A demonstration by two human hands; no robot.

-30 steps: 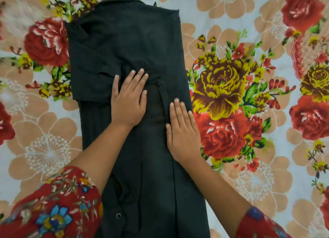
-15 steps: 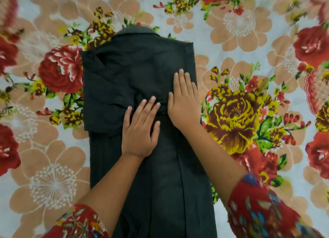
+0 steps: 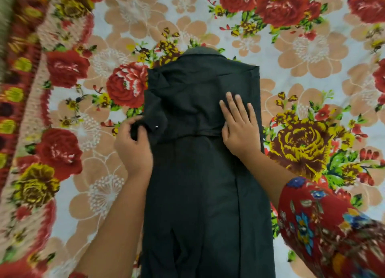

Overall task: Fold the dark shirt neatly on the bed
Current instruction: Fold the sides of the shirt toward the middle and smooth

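Currently dark fabric shirt lies mid-frame on floral bed sheet; left hand grip pinches bunched sleeve; right hand flat, released, pressing shirt.

**Dark shirt on the bed, both grips on it**

Through the head camera I see the dark shirt lying lengthwise on the floral bed, with its collar at the far end. The left grip pinches the bunched sleeve end at the shirt's left edge. The right grip lies flat on the shirt's right side, fingers straight.
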